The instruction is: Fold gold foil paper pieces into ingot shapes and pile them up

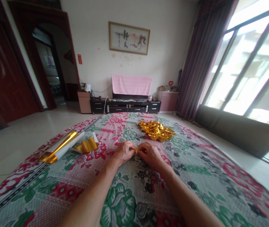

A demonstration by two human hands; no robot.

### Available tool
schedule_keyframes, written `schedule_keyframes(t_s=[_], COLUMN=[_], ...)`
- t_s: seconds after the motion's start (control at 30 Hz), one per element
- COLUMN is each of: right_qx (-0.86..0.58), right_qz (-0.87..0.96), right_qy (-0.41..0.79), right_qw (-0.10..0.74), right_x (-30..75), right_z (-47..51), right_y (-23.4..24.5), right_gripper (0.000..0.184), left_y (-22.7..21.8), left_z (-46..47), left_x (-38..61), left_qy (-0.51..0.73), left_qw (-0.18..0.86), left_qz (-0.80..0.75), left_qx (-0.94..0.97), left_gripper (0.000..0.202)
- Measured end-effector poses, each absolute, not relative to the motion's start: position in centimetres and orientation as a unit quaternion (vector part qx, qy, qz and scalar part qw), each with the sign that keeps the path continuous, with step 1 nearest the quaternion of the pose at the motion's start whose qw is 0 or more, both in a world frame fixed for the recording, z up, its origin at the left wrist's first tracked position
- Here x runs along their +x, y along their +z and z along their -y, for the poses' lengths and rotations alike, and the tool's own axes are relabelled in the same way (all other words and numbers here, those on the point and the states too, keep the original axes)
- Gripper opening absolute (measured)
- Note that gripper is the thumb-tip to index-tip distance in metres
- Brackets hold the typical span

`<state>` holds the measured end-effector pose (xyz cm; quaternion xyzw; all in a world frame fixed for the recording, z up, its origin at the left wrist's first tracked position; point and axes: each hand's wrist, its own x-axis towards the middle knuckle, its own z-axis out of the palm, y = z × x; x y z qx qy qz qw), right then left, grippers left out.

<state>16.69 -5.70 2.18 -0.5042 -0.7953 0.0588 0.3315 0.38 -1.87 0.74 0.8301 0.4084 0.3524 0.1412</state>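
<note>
Both hands meet over the middle of the table, fingers pinched around a small piece of gold foil paper (136, 151) that shows gold and whitish between them. My left hand (124, 150) grips its left side, and my right hand (150, 154) its right side. Most of the piece is hidden by the fingers. Just beyond my right hand lies a pile of folded gold foil pieces (157, 130). Left of my hands are some loose gold foil sheets (89, 145) with white backs, and farther left a loosely rolled stack of gold foil paper (65, 145).
A flowered cloth (117, 201) in red, green and grey covers the round table. Past it, a low black cabinet (127, 107) stands against the wall, with a pink cloth (132, 84) draped over something on top. A purple curtain (191, 63) hangs beside the window at right.
</note>
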Motion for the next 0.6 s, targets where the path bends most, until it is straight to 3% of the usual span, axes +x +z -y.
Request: schedule_keyframes(t_s=[0.6], right_qx=[-0.456], right_qz=[0.820], right_qy=[0.051], right_qw=[0.342], right_x=[16.70], right_z=[5.75], right_y=[1.57], right_gripper=[0.014], left_y=[0.72], left_z=[1.83], left_x=[0.17], left_qy=[0.360], left_qw=[0.162], left_qz=[-0.393], left_qx=[0.831], left_gripper=[0.019])
